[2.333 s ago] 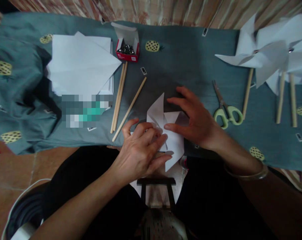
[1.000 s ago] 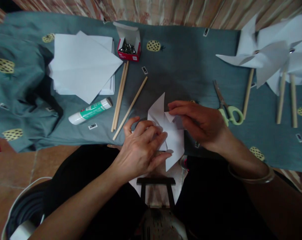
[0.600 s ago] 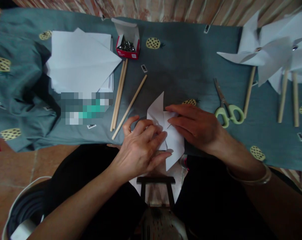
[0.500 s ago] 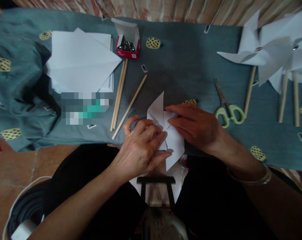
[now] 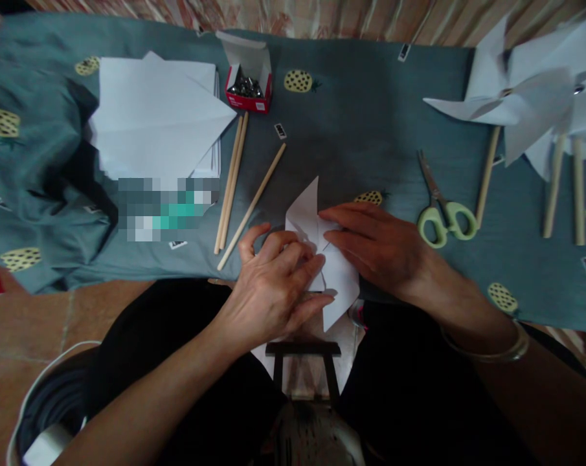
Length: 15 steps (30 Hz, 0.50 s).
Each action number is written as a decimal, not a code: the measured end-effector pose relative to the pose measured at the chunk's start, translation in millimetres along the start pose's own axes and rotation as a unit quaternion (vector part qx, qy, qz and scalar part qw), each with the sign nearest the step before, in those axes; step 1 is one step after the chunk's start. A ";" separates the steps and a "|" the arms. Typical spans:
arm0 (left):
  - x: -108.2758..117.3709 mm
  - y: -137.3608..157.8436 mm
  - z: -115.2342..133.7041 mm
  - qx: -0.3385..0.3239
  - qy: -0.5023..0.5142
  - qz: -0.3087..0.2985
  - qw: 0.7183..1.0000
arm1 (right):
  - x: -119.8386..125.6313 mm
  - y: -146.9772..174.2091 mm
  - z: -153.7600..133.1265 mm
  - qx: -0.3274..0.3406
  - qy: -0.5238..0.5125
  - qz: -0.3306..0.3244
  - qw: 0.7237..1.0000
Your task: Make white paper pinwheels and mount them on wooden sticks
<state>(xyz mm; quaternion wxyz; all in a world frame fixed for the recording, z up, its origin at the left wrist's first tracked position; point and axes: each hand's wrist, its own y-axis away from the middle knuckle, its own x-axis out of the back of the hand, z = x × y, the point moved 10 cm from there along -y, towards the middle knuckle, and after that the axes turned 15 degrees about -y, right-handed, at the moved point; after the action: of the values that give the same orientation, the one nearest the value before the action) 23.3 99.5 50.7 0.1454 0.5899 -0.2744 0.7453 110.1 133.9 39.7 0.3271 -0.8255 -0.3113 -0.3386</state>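
A folded white paper pinwheel (image 5: 342, 283) without a stick lies at the table's front edge, its lower tip reaching past the edge. My left hand (image 5: 278, 285) is closed on its left side, fingertips pressed on the folds near the middle, thumb lower down. From the right, my right hand (image 5: 380, 249) holds the upper right fold, its fingers close together over the paper. Part of the paper's centre is covered by my fingers. Left of my left hand lies a loose wooden stick (image 5: 251, 207).
A paper stack (image 5: 157, 116), two more sticks (image 5: 231, 184) and an open red box (image 5: 248, 102) of small metal pieces lie on the left. Green-handled scissors (image 5: 441, 207) are at the right, near finished pinwheels (image 5: 530, 90) on sticks. A blurred green item (image 5: 179, 212) sits below the stack.
Both hands keep nearly the same place on the paper. My right fingers have shifted very slightly left. The view has moved a little.
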 end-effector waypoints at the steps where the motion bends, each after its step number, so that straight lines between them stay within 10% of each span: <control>1: 0.3 0.1 -0.3 0.001 0.000 0.003 1.000 | 0.1 0.0 -1.0 0.005 0.002 0.000 1.000; 15: 1.4 -1.0 -1.5 0.004 -0.009 0.009 1.000 | -2.1 -0.5 -3.9 0.027 0.018 -0.015 0.999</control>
<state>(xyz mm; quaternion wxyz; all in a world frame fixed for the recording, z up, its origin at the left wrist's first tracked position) 22.3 101.0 52.0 0.1341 0.5949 -0.2780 0.7422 107.1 130.6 40.4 0.3498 -0.8051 -0.3268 -0.3501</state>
